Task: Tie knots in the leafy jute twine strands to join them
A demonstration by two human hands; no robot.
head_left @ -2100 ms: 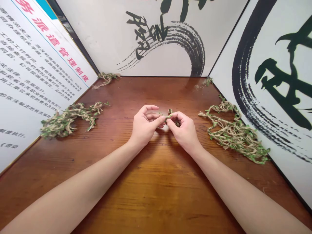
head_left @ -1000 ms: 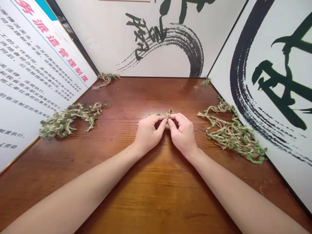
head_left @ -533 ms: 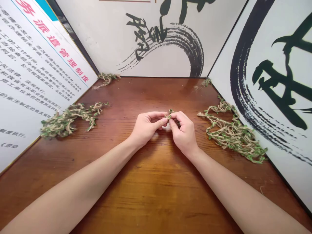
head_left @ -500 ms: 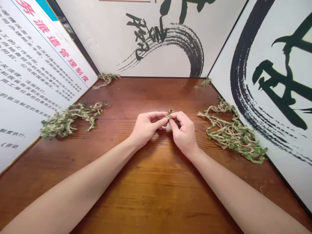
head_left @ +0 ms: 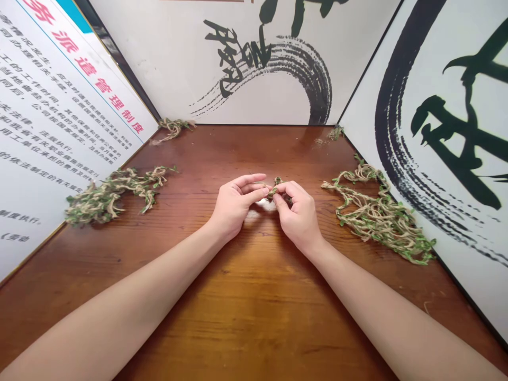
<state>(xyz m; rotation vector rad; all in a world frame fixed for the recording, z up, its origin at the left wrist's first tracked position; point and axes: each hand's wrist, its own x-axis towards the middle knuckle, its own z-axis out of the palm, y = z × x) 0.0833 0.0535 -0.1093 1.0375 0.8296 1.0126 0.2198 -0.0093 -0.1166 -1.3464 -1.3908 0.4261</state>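
My left hand [head_left: 234, 203] and my right hand [head_left: 298, 214] meet at the middle of the wooden table [head_left: 246, 296]. Between their fingertips sits a short piece of jute twine with small green leaves [head_left: 275, 188]. The thumb and fingers of each hand pinch it from either side, just above the tabletop. Most of the piece is hidden behind my fingers. The index finger of my left hand points out straight above the pinch.
A pile of leafy twine [head_left: 113, 193] lies at the left, a larger tangle [head_left: 379, 217] at the right. Small scraps [head_left: 173, 127] sit in the far left corner, more scraps [head_left: 335, 132] in the far right. Printed boards [head_left: 51, 121] wall the table on three sides.
My hands stay together at the table's middle, working the small piece. The fingers of my left hand have curled shut and then stretched out a little again.
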